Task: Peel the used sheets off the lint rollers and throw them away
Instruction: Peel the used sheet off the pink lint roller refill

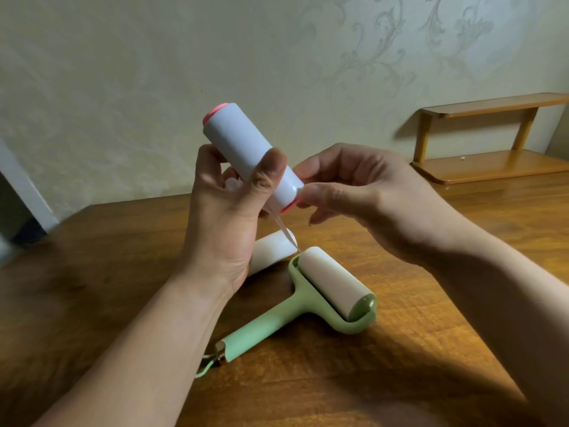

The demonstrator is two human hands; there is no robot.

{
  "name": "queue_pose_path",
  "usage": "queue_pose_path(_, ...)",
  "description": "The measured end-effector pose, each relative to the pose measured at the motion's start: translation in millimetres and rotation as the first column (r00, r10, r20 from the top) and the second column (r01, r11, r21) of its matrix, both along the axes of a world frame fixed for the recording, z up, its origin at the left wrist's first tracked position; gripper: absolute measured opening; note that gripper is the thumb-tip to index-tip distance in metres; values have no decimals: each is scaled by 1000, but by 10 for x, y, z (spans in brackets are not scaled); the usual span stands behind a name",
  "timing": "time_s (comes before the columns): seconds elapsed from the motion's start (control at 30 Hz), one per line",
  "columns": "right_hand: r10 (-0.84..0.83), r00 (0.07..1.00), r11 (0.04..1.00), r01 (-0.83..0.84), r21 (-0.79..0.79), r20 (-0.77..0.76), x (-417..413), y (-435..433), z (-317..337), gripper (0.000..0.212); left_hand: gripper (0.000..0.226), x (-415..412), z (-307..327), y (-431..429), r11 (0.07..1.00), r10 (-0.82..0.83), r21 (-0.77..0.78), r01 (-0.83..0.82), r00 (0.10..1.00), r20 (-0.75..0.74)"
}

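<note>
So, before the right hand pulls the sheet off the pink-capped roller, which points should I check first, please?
1. Left hand holds the pink-capped roller firmly: ok.
2. Right hand fingertips are at the sheet edge near the lower cap: ok.
3. Edge really lifted and pinched: cannot tell.
4. Green roller and spare roll lie on the table, below the pull path: ok.
5. Bin for the sheet in view: not ok.

White pink-capped roller point(251, 155) held tilted — green-handled roller point(331, 292) lies on table.
</note>
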State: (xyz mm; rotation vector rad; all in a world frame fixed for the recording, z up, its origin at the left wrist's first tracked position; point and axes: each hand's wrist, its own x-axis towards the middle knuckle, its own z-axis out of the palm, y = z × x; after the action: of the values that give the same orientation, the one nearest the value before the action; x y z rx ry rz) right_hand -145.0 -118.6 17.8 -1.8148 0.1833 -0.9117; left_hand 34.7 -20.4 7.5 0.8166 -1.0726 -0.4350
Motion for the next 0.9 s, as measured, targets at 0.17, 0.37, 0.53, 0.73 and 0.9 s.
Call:
queue_pose_path(0.17, -42, 999, 999, 42, 0, -13, 35, 77, -11, 21, 71, -1, -27, -17, 998, 48, -35, -46, 996, 72)
queue_pose_path(0.37, -45, 999, 997, 46, 56, -9, 39, 102, -5, 17, 69, -1, -36, -17, 998, 44, -44, -42, 997, 59)
queue_pose_path(0.53, -64, 997, 996, 61, 62, 34, 83, 105, -33, 13, 71, -23, -18, 3, 998, 38, -50, -35, 998, 56)
queue_pose_path(0.73, -57, 993, 990, 43, 133, 103, 97, 74, -49, 23, 67, -69, 11, 21, 997, 38, -67, -32, 995, 96)
queue_pose_path(0.9, 77, 991, 977, -97, 190, 109, 121, 107, -59, 21, 63, 26, -1, 4, 995, 61, -80, -54, 994, 86)
